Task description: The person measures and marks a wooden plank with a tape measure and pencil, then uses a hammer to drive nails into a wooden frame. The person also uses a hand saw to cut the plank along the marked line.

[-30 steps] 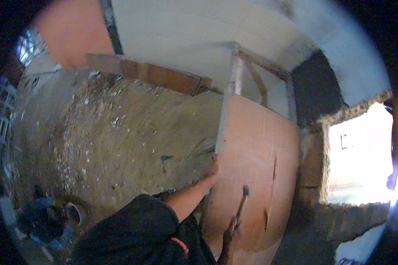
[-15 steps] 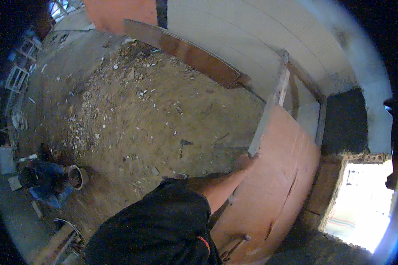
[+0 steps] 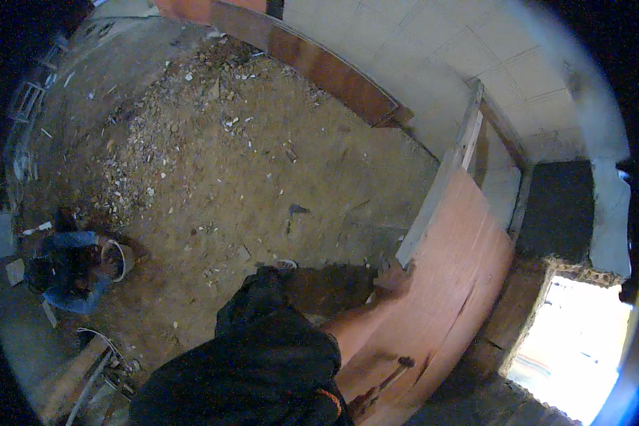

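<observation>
A large reddish plywood panel (image 3: 440, 263) stands on the right, with a pale wooden batten (image 3: 427, 213) along its upper left edge. My left arm stretches across to it. At the lower end of the batten my left hand (image 3: 392, 278) rests on the panel's edge with its fingers apart. Lower down, a hammer (image 3: 402, 364) is over the panel's face, its head pointing up and right. Its handle runs back toward the bottom edge, where a dark bit of my right hand (image 3: 361, 406) shows around it; most of that hand is hidden.
On the left a person (image 3: 71, 273) crouches beside a bucket (image 3: 121, 260). Rubble (image 3: 142, 156) is strewn over the dirt floor. A long brown board (image 3: 334, 78) leans along the tiled wall (image 3: 405, 42). A bright opening (image 3: 571, 334) lies at right; cables (image 3: 106, 344) lie lower left.
My left hand has shifted slightly down and left at the panel's edge, its fingers now showing more clearly. The hammer has moved up and a little right. The view has tilted slightly.
</observation>
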